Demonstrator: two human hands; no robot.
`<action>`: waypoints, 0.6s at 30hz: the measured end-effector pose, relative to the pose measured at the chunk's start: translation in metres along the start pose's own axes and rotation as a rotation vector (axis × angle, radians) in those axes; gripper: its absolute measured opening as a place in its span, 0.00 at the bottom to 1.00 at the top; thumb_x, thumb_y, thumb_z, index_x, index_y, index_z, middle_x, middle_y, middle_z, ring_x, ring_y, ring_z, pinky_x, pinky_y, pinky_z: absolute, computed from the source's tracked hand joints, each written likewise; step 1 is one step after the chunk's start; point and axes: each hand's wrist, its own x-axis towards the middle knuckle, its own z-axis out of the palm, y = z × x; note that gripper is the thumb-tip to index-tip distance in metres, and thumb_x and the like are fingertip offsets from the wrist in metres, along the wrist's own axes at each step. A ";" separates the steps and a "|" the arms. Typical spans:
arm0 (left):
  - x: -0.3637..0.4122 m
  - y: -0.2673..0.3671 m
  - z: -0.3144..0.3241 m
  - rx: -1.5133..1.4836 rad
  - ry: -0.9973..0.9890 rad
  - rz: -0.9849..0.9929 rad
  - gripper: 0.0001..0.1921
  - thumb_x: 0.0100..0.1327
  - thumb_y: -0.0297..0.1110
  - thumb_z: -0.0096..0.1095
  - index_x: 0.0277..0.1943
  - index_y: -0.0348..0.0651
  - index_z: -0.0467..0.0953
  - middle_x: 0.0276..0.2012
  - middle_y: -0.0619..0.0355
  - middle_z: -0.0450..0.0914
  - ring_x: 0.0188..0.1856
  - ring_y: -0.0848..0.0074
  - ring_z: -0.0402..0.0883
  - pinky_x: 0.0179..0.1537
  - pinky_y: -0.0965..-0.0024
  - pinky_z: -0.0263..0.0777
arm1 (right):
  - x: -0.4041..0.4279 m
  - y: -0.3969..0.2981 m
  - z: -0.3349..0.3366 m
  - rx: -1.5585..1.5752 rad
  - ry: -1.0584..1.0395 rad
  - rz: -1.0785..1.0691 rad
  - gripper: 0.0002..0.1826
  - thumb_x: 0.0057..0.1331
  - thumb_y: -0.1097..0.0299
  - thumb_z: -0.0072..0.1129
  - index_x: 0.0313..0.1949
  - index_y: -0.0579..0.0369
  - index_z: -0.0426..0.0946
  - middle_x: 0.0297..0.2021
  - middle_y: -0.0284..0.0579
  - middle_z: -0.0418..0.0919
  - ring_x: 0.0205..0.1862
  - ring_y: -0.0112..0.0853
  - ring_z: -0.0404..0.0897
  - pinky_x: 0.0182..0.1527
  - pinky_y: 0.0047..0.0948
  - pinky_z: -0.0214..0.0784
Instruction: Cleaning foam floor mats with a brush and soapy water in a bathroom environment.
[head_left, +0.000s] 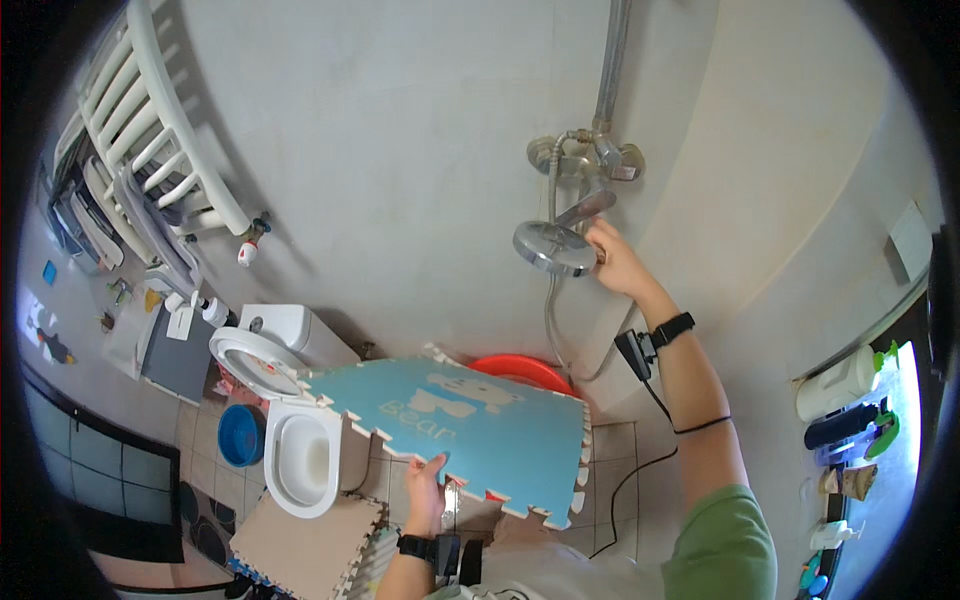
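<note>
My left hand (425, 491) grips the lower edge of a light blue interlocking foam mat (495, 442) with a printed bear figure and lettering. The mat is tilted in front of me, its far edge overlapping a red basin (521, 367). My right hand (619, 259) is raised, closed around the handle of a chrome shower head (553, 247) in front of the wall. The lever (589, 208) of the wall-mounted shower mixer (589, 159) is just above my fingers. A metal hose hangs below the shower head.
A white toilet (304, 457) with raised lid stands at left, beside a blue basin (241, 435). Beige foam mats (300, 540) lie on the tiled floor below it. A white towel radiator (161, 127) is at upper left. Bottles (840, 426) stand on the windowsill at right.
</note>
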 end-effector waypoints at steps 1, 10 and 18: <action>0.000 0.002 0.002 0.002 0.023 -0.005 0.13 0.51 0.22 0.55 0.40 0.38 0.64 0.35 0.53 0.73 0.36 0.70 0.75 0.33 0.66 0.72 | 0.004 -0.009 0.008 0.290 -0.092 0.150 0.20 0.51 0.82 0.52 0.45 0.56 0.66 0.36 0.43 0.73 0.36 0.35 0.74 0.37 0.29 0.65; 0.009 0.001 0.013 -0.027 -0.076 -0.007 0.05 0.50 0.22 0.57 0.31 0.39 0.70 0.31 0.55 0.76 0.34 0.73 0.76 0.34 0.67 0.72 | 0.007 0.010 -0.006 0.576 -0.084 0.488 0.23 0.53 0.73 0.60 0.48 0.60 0.65 0.37 0.36 0.72 0.35 0.23 0.70 0.40 0.22 0.63; 0.008 0.004 0.015 -0.061 -0.066 -0.055 0.13 0.51 0.18 0.52 0.42 0.35 0.69 0.38 0.53 0.75 0.39 0.72 0.75 0.43 0.69 0.69 | 0.013 0.006 -0.036 0.693 -0.025 0.607 0.15 0.53 0.67 0.62 0.41 0.56 0.73 0.33 0.35 0.74 0.37 0.22 0.71 0.42 0.24 0.62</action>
